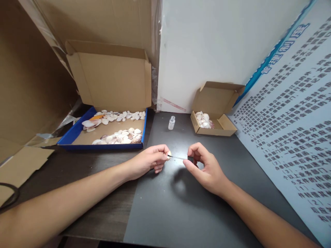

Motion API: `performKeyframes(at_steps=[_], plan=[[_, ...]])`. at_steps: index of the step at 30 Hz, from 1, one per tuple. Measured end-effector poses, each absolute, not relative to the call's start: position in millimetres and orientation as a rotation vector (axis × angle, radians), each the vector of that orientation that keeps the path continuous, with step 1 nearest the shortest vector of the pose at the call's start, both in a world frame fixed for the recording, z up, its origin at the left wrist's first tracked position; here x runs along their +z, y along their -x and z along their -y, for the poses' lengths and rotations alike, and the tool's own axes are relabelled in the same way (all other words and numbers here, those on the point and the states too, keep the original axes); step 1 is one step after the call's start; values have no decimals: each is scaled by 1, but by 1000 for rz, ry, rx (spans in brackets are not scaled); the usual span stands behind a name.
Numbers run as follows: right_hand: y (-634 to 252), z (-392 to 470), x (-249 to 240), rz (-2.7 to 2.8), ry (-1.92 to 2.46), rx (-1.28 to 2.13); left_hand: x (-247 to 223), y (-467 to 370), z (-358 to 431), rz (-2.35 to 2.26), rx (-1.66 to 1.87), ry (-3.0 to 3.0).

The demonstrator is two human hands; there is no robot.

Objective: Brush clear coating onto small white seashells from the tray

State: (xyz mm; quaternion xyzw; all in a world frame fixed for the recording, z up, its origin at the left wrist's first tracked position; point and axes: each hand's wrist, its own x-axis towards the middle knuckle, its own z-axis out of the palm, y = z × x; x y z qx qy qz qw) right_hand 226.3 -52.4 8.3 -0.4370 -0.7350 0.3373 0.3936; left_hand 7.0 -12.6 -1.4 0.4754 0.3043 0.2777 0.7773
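Observation:
My left hand [157,157] pinches a small pale shell [169,154] between thumb and fingers, above the dark grey mat. Opposite it, my right hand [201,165] is closed on the black cap of a thin brush [178,157], whose dark tip meets the shell. Behind both hands stands a small open glass bottle [171,123] with a white label, upright on the mat [165,206].
At the back left, an open blue-edged cardboard box [103,147] holds several shells in two groups. A smaller open cardboard box [216,131] with shells stands back right. Cardboard and a white panel rise behind; a printed sheet [292,120] leans on the right.

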Motion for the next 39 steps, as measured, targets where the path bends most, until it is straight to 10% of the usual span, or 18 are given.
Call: performKeyframes(at_steps=[39], plan=[[-226,53,10,1880,1128,881,0,-7,13,-657,589,-1065]])
